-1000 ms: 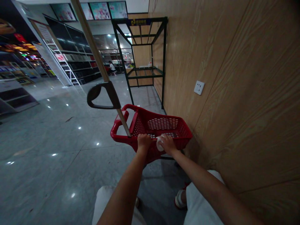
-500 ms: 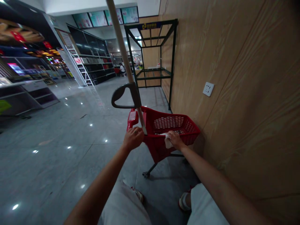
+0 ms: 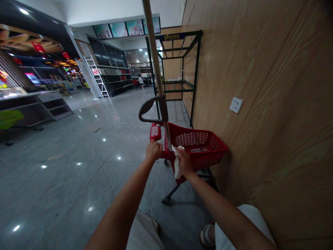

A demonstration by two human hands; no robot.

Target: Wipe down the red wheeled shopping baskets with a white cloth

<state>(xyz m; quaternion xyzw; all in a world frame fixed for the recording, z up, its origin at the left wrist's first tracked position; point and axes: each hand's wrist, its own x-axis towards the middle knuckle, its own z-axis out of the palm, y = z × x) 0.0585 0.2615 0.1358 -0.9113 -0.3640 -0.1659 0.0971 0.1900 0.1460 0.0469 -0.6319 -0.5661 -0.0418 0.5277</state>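
Note:
In front of me stands a red plastic shopping cart (image 3: 205,158) on dark metal legs with wheels. My left hand (image 3: 154,150) is closed around the near end of its handle, beside the red handle block with a pale label. My right hand (image 3: 184,161) presses a white cloth (image 3: 177,166) to the cart's near side rim, close to the handle. A long pole (image 3: 156,62) with a grey loop grip (image 3: 153,108) rises from the cart's handle end, leaning slightly. The pole's lower end is hidden behind the cart rim and the cloth.
A wood-panelled wall (image 3: 273,139) with a white socket (image 3: 236,105) runs along the right. Behind the cart stands a dark metal rack frame (image 3: 193,83). A green cart (image 3: 10,118) and a counter (image 3: 56,104) are at left. A person (image 3: 141,81) is far back.
My right hand has slid the cloth along the rim toward the handle, nearer my left hand. My left hand stays on the handle. The view has shifted a little to the left.

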